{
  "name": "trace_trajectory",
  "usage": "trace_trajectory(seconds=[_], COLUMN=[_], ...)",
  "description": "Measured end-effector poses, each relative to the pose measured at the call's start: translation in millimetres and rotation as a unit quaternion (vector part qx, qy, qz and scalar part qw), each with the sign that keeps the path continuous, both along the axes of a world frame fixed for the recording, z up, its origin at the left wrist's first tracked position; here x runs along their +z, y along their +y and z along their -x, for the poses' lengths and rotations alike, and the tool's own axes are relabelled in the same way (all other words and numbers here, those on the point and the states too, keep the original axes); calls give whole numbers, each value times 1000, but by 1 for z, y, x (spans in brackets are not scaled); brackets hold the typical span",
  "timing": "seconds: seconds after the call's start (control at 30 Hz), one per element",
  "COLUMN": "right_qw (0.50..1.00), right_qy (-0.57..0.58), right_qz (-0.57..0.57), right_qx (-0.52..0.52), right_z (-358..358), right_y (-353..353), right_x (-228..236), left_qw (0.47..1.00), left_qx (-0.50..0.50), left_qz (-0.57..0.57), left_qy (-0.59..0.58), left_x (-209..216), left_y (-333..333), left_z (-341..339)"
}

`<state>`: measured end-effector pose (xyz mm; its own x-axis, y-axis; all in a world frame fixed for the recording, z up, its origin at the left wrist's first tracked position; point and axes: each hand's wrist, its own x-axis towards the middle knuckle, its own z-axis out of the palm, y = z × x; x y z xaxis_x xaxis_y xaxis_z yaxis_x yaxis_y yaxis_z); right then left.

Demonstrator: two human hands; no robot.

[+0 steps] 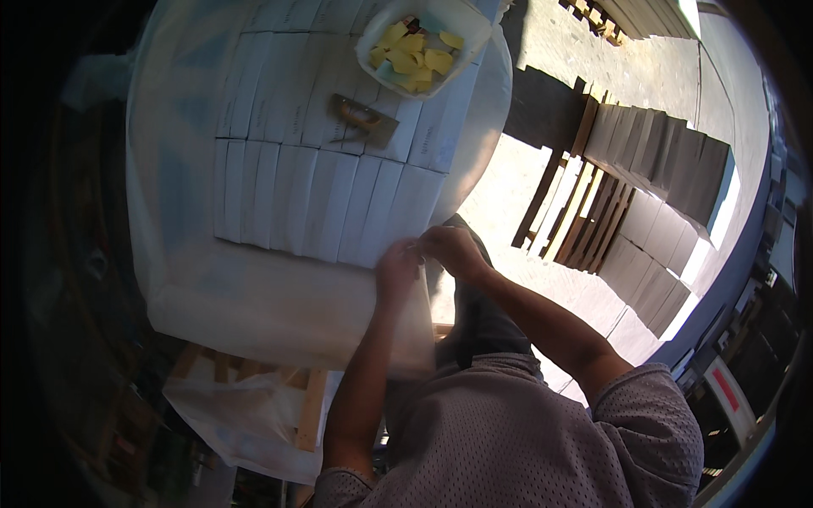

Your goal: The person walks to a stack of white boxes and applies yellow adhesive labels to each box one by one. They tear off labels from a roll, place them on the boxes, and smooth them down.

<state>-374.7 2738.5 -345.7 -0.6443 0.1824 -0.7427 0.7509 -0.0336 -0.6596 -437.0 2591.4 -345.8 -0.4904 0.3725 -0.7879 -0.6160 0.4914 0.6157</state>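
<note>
Both my hands meet at the near right corner of a stack of white boxes (288, 199), which stand in close rows. My left hand (396, 269), blurred, closes on the edge of the translucent plastic sheet (279, 292) that surrounds the stack. Just to its right, my right hand (455, 251) pinches at the same spot, its fingertips against the left ones. The sheet hangs down below my hands. Whether a smaller thing is between the fingertips, I cannot make out. A flat-bladed tool (364, 121) with an orange-brown handle lies on the boxes, beyond my hands.
A white tub (366, 61) of yellow paper scraps rests on the stack's far right. Wooden pallets (584, 207) and stacks of grey-white boxes (656, 157) stand on the floor to the right. At the lower left is a wooden frame (309, 411) with white plastic.
</note>
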Motion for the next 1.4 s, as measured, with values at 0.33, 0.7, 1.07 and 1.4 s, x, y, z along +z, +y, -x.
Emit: trace_trajectory(seconds=[0.33,0.7,1.07,1.4], right_qw=[993,893,966,951], right_qy=[27,-12,-29,56], right_qz=[-88,-42,-201,-304], right_qx=[76,-448,-163,-23], right_z=[16,17,56,116], right_y=[29,105,100,79], right_x=[-10,-68,-118,-201], left_qw=[992,977,892,879], left_qx=[-33,65,-73,-201], left_qz=[27,12,112,135], left_qy=[115,202,432,411], left_x=[-31,-26,-55,-151], left_y=[28,113,201,75], left_z=[10,104,223,82])
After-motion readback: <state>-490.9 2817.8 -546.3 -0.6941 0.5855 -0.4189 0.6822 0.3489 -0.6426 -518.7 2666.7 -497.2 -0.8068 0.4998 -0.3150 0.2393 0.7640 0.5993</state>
